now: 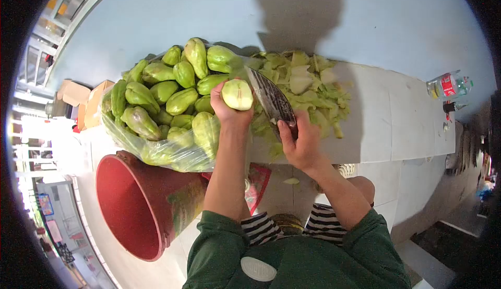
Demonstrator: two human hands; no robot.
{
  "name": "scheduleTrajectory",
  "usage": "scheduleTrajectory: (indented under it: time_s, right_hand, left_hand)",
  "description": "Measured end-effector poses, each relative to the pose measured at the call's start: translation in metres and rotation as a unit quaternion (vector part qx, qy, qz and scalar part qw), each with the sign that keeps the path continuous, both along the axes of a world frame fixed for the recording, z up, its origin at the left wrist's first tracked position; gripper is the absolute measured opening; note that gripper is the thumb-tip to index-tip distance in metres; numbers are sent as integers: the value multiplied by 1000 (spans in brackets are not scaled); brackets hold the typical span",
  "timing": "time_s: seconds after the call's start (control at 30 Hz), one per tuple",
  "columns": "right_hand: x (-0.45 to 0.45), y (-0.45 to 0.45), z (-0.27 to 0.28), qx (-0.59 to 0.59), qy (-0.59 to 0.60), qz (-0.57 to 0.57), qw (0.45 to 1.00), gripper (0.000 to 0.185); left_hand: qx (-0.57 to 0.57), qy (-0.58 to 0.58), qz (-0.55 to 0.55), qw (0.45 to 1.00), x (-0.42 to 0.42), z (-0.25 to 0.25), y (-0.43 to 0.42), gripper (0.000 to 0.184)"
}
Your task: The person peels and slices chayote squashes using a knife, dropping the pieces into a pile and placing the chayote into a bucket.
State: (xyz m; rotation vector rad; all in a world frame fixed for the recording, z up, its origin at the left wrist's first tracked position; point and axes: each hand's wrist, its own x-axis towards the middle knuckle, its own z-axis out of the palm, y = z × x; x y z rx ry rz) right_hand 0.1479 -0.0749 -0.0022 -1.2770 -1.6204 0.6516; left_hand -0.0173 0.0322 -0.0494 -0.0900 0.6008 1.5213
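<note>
My left hand (228,112) is wrapped round a pale green peeled chayote (237,96), its light face turned up toward me. In my right hand (302,140) is the handle of a broad, dark-bladed knife (271,97). The blade points up and away, just right of the chayote; whether it touches is unclear. Behind and left of my left hand, a clear plastic bag (172,156) lies open, full of green chayotes (181,102). A heap of pale green peelings (308,83) spreads behind the knife.
Bag and peelings rest on a white tiled ledge (412,117) against a blue wall. A red bucket (120,205) lies tipped at the lower left. A plastic bottle (450,85) is at the ledge's far right end. Cardboard boxes (94,101) stand at the left.
</note>
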Motion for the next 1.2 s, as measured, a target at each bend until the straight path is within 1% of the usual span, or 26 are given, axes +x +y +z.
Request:
scheduleTrajectory:
  time_s: [0.03, 0.07, 0.1, 0.17, 0.3, 0.37, 0.5, 0.57, 0.63, 0.7, 0.73, 0.8, 0.9, 1.0, 1.07, 1.2]
  right_hand:
    - [-3, -2, -1, -1, 0, 3, 1000, 20]
    - [-5, -4, -2, -12, 6, 11, 1000, 20]
    - [-6, -6, -2, -23, 12, 19, 999, 20]
    - [-10, -7, -1, -12, 12, 26, 1000, 20]
    - [-17, -10, -4, 4, 7, 36, 999, 20]
    - [-19, -12, -6, 11, -3, 35, 999, 20]
    - [-21, -12, -4, 21, -11, 27, 999, 20]
    - [-21, -13, -1, 12, -2, 28, 1000, 20]
    - [-21, -13, -2, 3, 7, 29, 1000, 20]
    - [-20, -12, -7, 48, 2, 25, 999, 19]
    - [-21, -12, -7, 48, 2, 26, 998, 19]
    - [-22, -9, -5, 26, -43, 31, 998, 19]
    - [-23, -10, -6, 24, -46, 25, 998, 19]
    - [-21, -10, -5, 36, -52, 26, 998, 18]
    - [-20, -11, -2, 43, -53, 29, 997, 18]
    - [-20, -12, -6, 46, -70, 24, 996, 18]
  left_hand:
    - [1, -17, 18, 1000, -1, 2, 0, 20]
    - [-3, -1, 30, 1000, -1, 4, -3, 24]
    - [-4, -2, 33, 999, -6, -3, -3, 24]
    - [95, -12, 54, 994, -17, -21, 1, 42]
    - [62, -32, 87, 994, -20, -7, -6, 40]
    - [68, -33, 64, 995, -21, -2, -10, 38]
    - [36, -33, 77, 996, -20, 5, -10, 36]
    - [35, -32, 93, 995, -18, 9, -10, 31]
    - [37, -35, 91, 995, -21, 2, -7, 34]
    - [38, -38, 90, 995, -21, -4, -6, 37]
    - [48, -39, 85, 995, -20, -8, -6, 37]
    - [59, -39, 77, 994, -15, -10, -5, 37]
    - [49, -56, 93, 993, -11, -10, -6, 37]
    - [48, -76, 72, 993, -15, -8, -6, 36]
    - [-3, -33, 78, 996, -12, 2, -7, 33]
    - [13, -47, 77, 996, -13, 3, -8, 31]
